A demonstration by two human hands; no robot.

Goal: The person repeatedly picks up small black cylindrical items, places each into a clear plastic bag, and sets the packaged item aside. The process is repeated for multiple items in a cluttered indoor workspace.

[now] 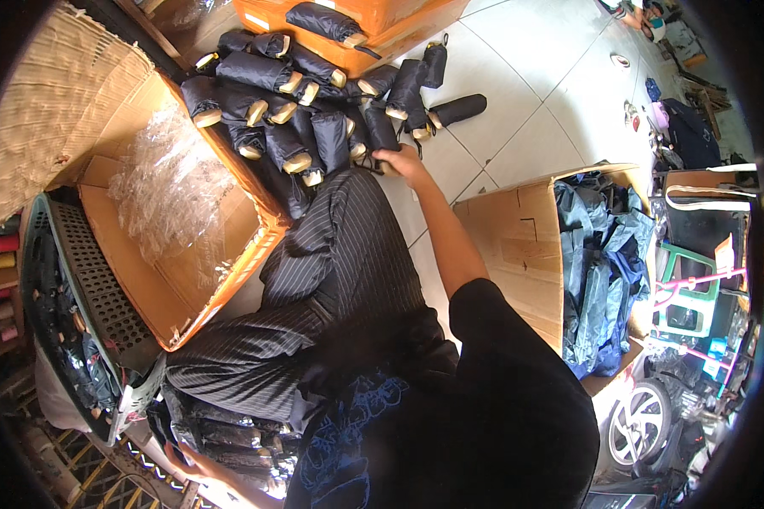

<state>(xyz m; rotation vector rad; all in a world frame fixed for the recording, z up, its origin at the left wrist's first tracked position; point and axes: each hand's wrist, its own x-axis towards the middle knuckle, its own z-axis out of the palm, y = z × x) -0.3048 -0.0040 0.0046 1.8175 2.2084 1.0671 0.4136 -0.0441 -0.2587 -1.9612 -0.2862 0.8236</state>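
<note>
Black folded umbrellas with pale handle ends lie in a loose pile on the floor beyond my knees. My right hand reaches to the pile's near right edge. Its fingers close round the lower end of one folded umbrella. Down at the lower left, my left hand is stretched out with its fingers apart and nothing visible in it. Beside that hand, several dark bundles in clear plastic lie against my leg.
An opened cardboard box with crumpled clear plastic stands on the left, beside a grey perforated basket of dark items. An orange box is behind the pile. On the right, another carton holds dark blue sheeting.
</note>
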